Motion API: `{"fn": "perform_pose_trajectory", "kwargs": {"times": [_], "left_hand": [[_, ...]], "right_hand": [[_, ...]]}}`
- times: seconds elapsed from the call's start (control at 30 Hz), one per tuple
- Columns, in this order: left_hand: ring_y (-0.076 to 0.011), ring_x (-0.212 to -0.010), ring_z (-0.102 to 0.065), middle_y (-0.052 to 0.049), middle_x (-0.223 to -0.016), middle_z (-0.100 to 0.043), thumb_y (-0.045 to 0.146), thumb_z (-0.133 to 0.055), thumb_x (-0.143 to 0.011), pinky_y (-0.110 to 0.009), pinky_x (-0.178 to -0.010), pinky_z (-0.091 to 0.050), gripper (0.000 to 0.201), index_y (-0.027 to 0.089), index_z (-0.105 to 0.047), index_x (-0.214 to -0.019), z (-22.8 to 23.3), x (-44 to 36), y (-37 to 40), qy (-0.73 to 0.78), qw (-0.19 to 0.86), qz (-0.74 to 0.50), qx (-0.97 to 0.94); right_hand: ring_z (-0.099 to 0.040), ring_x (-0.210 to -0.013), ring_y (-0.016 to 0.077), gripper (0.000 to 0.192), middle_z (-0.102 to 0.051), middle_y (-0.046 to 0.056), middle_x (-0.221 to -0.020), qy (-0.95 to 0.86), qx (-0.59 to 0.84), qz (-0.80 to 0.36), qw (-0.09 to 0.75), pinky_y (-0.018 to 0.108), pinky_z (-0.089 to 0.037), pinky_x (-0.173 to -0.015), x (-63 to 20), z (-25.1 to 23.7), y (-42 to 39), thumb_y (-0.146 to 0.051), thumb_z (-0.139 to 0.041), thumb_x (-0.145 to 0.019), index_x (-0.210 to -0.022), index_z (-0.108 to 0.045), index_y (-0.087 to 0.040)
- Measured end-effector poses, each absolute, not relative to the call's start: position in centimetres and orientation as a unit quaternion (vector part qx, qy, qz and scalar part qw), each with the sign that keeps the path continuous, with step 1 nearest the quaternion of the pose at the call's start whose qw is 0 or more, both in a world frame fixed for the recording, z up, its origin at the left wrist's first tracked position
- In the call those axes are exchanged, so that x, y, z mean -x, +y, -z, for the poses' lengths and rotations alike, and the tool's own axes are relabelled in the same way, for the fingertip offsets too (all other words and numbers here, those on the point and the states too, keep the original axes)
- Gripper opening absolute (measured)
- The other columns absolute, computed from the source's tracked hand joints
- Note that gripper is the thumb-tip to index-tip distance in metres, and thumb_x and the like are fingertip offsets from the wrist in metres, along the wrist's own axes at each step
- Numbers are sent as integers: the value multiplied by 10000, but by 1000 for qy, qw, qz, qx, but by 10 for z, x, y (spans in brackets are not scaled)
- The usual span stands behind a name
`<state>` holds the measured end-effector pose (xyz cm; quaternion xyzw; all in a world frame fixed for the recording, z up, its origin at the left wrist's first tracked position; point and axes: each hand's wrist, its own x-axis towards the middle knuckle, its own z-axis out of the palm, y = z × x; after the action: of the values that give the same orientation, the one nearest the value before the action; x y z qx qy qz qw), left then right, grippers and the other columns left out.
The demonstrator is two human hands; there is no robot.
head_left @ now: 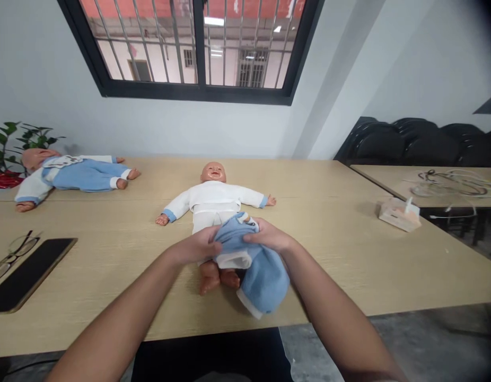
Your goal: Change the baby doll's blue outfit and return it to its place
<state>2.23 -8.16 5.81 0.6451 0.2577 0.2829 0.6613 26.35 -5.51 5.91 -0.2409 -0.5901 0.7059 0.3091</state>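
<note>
Two bare hands meet over the near middle of the table (pixel 110 254), both gripping a pair of small blue trousers (pixel 251 265). The left hand (pixel 198 246) pinches the waistband from its side, and the right hand (pixel 269 236) clutches the opposite side of the band, fingers curled into the cloth. The trousers lie bunched over the hips and thighs of a baby doll (pixel 213 204), with one white-cuffed leg hanging toward the table's near edge. The doll's bare feet stick out just below the left hand; whether either foot has entered a trouser leg cannot be told from here.

The cloth looks soft, light and limp, likely to fold and sag wherever it is not held, so the waistband and cuffs seem the surest places to grip. The doll looks like rigid plastic, light and smooth, and would probably slide on the tabletop if tugged.

The doll lies on its back in a white top, arms spread, head away from the person. To the left sit a dark tablet (pixel 26 273) and glasses (pixel 10 252). Farther back left lies a second doll (pixel 70 175) dressed in blue, near a leafy plant (pixel 18 138). To the right stand a small box (pixel 400 213), a neighbouring table with cables (pixel 452 185), and black chairs (pixel 412 140). A barred window (pixel 193 45) sits in the pale wall behind.
</note>
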Motion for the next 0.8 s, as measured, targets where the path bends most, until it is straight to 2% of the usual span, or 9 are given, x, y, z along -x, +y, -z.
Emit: {"fn": "perform_pose_trajectory", "kwargs": {"times": [0.07, 0.2, 0.3, 0.37, 0.5, 0.6, 0.67, 0.73, 0.8], "left_hand": [[-294, -989, -727, -98, -1118, -767, 478, -875, -699, -381, -814, -576, 705, 199, -642, -1303, -67, -20, -87, 266, 643, -213, -686], [-241, -840, -731, -26, -947, -779, 279, -713, -775, -339, -749, -568, 393, 209, -682, -1160, -83, -15, -96, 309, 555, -149, -758], [-212, -787, -697, -3, -875, -755, 256, -636, -774, -304, -719, -540, 268, 199, -693, -1029, -88, -18, -102, 323, 445, -157, -821], [-215, -755, -674, -21, -832, -736, 291, -636, -769, -307, -700, -522, 194, 191, -690, -927, -86, -24, -109, 324, 350, -152, -866], [-254, -739, -660, -67, -798, -717, 435, -695, -747, -358, -701, -512, 247, 190, -666, -763, -76, -42, -128, 276, 164, -119, -939], [-280, -784, -670, -74, -846, -729, 523, -710, -754, -394, -733, -519, 338, 192, -691, -822, -70, -55, -141, 224, 92, -102, -965], [-282, -794, -672, -66, -844, -730, 550, -720, -750, -404, -745, -519, 370, 197, -707, -859, -69, -59, -148, 205, 74, -87, -972], [-270, -754, -665, -52, -804, -722, 562, -722, -751, -400, -716, -511, 373, 206, -718, -862, -71, -61, -151, 208, 73, -68, -973], [-260, -711, -654, -43, -767, -713, 565, -717, -755, -392, -670, -496, 363, 214, -725, -848, -73, -60, -151, 222, 78, -53, -970]], "right_hand": [[-718, -994, 208, 499, -756, 79, -1106, -587, 237, -712, 305, 346, -540, -959, -264, -61, -58, -383, -897, -752, -1156, -713, -153], [-719, -1023, 235, 530, -752, 101, -1139, -543, 232, -757, 279, 365, -533, -975, -259, -61, -71, -462, -878, -764, -1163, -713, -154], [-713, -1007, 258, 618, -753, 117, -1092, -473, 258, -795, 280, 392, -541, -947, -252, -60, -76, -722, -666, -853, -1105, -717, -160], [-703, -900, 238, 671, -750, 98, -978, -475, 285, -785, 277, 371, -551, -863, -247, -62, -73, -792, -550, -877, -1033, -720, -162], [-596, -676, 165, 488, -717, 42, -839, -631, 387, -637, 218, 287, -473, -643, -227, -73, -57, -655, -640, -883, -973, -723, -182], [-567, -632, 185, 464, -669, 51, -688, -751, 458, -471, 68, 323, -429, -632, -200, -79, -52, -631, -657, -871, -737, -702, -189], [-570, -633, 217, 514, -582, 52, -572, -788, 490, -372, 5, 365, -414, -659, -180, -79, -54, -649, -723, -797, -563, -609, -205], [-570, -654, 243, 519, -520, 39, -539, -796, 511, -324, 12, 388, -399, -673, -163, -78, -56, -601, -812, -700, -502, -521, -220], [-562, -663, 239, 454, -518, 24, -557, -791, 513, -331, 43, 375, -391, -660, -154, -77, -58, -483, -853, -649, -524, -506, -219]]}}
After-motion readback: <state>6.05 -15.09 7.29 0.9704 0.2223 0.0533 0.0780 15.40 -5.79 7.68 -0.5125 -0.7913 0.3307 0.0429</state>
